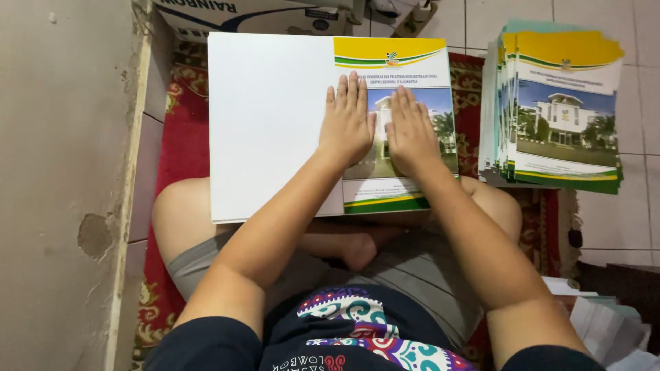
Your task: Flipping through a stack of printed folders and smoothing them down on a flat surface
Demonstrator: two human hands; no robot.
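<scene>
Cover sheet [275, 124]: one large sheet, lying flat and unfolded across the seated person's crossed legs; its left half blank white, its right half printed with a yellow and green band above a photograph of a building. Left hand [347, 124]: flat on the sheet, palm down, fingers straight and close together, gripping nothing, resting at the inner edge of the printed half. Right hand [410, 130]: likewise flat and outstretched, pressing on the building photograph, just beside the left hand, thumbs nearly touching. Stack [557, 103]: a pile of like printed covers, right of the sheet and apart from it, standing on the floor. Rug [184, 137]: red, patterned, under the sheet and the person. Box [254, 15]: cardboard, beyond the sheet's far edge. Wall [62, 172]: plain, worn, left of the sheet. Tiled floor [632, 199]: pale, right of the stack. Loose papers [605, 323]: near the person's right elbow.
</scene>
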